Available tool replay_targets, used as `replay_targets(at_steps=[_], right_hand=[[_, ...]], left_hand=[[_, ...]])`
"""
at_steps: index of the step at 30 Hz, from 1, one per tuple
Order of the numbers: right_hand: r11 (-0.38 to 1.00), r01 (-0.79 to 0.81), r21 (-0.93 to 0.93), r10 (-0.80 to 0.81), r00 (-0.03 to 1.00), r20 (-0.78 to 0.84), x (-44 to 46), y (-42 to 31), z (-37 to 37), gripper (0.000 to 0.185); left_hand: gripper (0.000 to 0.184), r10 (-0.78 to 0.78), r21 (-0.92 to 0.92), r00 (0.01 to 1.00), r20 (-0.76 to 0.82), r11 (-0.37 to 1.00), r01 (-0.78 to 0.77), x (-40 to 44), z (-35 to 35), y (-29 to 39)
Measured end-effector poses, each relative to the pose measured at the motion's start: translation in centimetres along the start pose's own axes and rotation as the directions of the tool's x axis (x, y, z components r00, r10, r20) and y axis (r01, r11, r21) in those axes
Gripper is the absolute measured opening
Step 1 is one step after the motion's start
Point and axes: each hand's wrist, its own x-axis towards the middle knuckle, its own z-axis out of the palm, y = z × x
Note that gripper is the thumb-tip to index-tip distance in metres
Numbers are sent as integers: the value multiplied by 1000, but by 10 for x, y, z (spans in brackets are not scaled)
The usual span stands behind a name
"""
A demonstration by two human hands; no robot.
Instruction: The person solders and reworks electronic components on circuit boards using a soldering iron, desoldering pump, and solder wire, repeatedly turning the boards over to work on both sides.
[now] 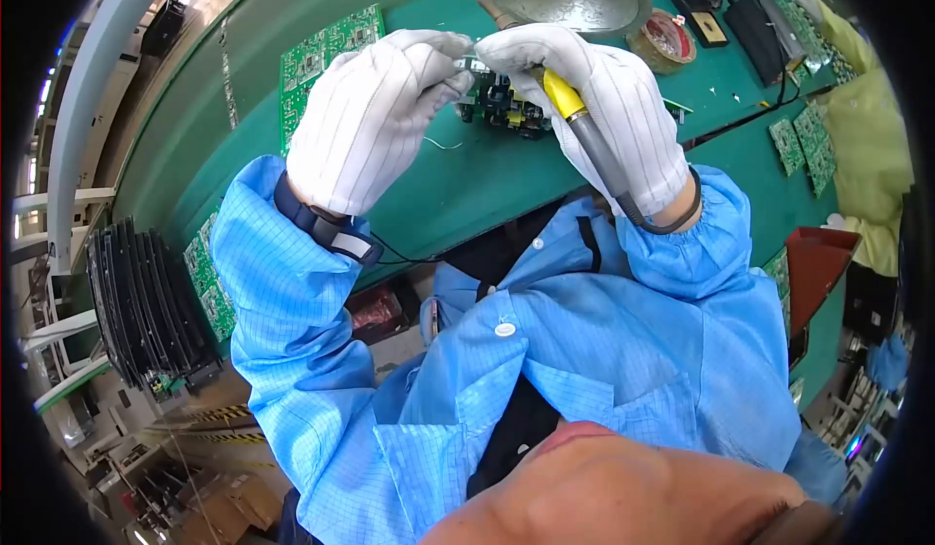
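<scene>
My right hand (604,107), in a white striped glove, is closed around a soldering iron (590,141) with a yellow collar and grey handle. Its cord runs back past my wrist; the tip is hidden behind my fingers. My left hand (375,116), gloved too and with a dark strap at the wrist, has thumb and fingers pinched together at the left end of a circuit board assembly (506,107). Black and yellow components crowd this assembly, which lies between both hands. What exactly the left fingertips grip is hidden. A thin white wire (443,144) lies below them.
Green circuit boards (297,73) lie behind my left hand on the green bench (419,209). Beyond the work are a metal lamp shade (570,0), a roll of tape (666,38) and a black stand (693,0). At right, a co-worker's yellow sleeve (862,146) shows.
</scene>
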Motion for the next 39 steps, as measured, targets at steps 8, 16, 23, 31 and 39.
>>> replay_targets(at_steps=[8, 16, 23, 31, 39], right_hand=[[1000, 17, 13, -18, 1000, 21, -3, 0, 2, 35], [995, -55, 83, 52, 998, 44, -1, -7, -2, 31], [999, 14, 29, -15, 999, 33, -4, -2, 0, 37], [999, 23, 24, -23, 999, 26, -3, -3, -1, 43], [999, 6, 41, -7, 1000, 26, -3, -4, 0, 48]], left_hand=[[21, -26, 65, 995, 96, 998, 20, 5, -7, 3], [22, -9, 87, 990, 142, 996, -4, 8, -13, 2], [19, 8, 90, 990, 141, 996, -21, 8, -12, -1], [15, 84, 120, 995, 52, 989, -89, 5, -7, -5], [15, 78, 104, 996, 38, 991, -82, 5, -6, -5]])
